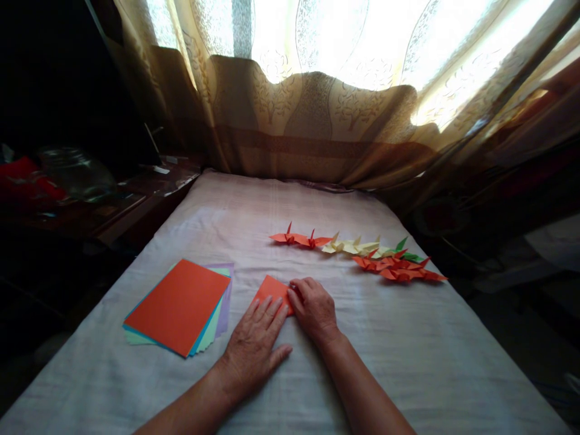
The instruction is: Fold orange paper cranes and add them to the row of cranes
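- Under my left hand [254, 338] and right hand [314, 308], the orange sheet [273, 289] is matt, smooth paper.
- The stack of sheets [181, 305] is the same flat, unglossed paper.
- The folded cranes [362, 254] are crisp matt paper.
- The table cover [408, 350] is pale woven cloth, faintly ribbed.
- The curtain [317, 121] is thin patterned fabric.

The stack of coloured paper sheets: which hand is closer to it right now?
Left. The left hand lies flat just right of the stack of coloured paper sheets, apart from it, fingers on the orange folded sheet. The right hand presses that sheet's far side, farther from the stack.
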Tool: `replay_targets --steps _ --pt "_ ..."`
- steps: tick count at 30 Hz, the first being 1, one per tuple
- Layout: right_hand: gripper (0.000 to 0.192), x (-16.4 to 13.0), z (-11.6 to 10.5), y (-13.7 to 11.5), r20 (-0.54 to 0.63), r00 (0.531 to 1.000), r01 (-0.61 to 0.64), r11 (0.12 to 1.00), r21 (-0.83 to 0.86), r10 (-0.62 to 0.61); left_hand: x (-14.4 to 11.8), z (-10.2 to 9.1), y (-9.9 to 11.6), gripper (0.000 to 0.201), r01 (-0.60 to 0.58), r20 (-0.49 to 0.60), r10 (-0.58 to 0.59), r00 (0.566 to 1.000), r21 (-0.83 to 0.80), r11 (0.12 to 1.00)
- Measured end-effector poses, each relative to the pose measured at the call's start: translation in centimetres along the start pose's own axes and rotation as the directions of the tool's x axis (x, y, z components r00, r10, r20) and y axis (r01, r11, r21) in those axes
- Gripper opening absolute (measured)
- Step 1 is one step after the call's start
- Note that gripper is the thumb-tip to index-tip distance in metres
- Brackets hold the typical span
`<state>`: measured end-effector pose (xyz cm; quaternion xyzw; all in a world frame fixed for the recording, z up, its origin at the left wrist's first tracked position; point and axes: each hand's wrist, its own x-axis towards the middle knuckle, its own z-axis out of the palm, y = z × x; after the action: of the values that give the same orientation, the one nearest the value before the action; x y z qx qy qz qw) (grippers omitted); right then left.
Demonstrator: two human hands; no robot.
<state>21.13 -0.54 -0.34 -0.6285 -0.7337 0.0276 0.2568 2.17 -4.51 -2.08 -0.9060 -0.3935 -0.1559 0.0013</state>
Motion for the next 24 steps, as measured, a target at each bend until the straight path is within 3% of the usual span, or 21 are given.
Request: replay_targets --steps 16,20,24 --pt "0.017 0.1 0.0 -0.4 0.003 1.000 -0.002 1.000 0.002 0.002 0.1 -0.3 0.2 0.062 -0.005 0.009 0.005 1.000 0.036 0.999" --pt "0.021 -0.5 0.0 1.0 -0.147 0.989 0.008 0.994 0.109 0.009 0.0 0.0 0.1 0.062 -0.002 0.005 0.001 1.000 0.040 0.999" --pt "0.021 -2.0 -1.1 2.8 -0.342 0.936 -0.018 0.982 0.187 0.082 0.0 0.0 0.0 0.061 -0.014 -0.009 0.015 1.000 0.084 0.996"
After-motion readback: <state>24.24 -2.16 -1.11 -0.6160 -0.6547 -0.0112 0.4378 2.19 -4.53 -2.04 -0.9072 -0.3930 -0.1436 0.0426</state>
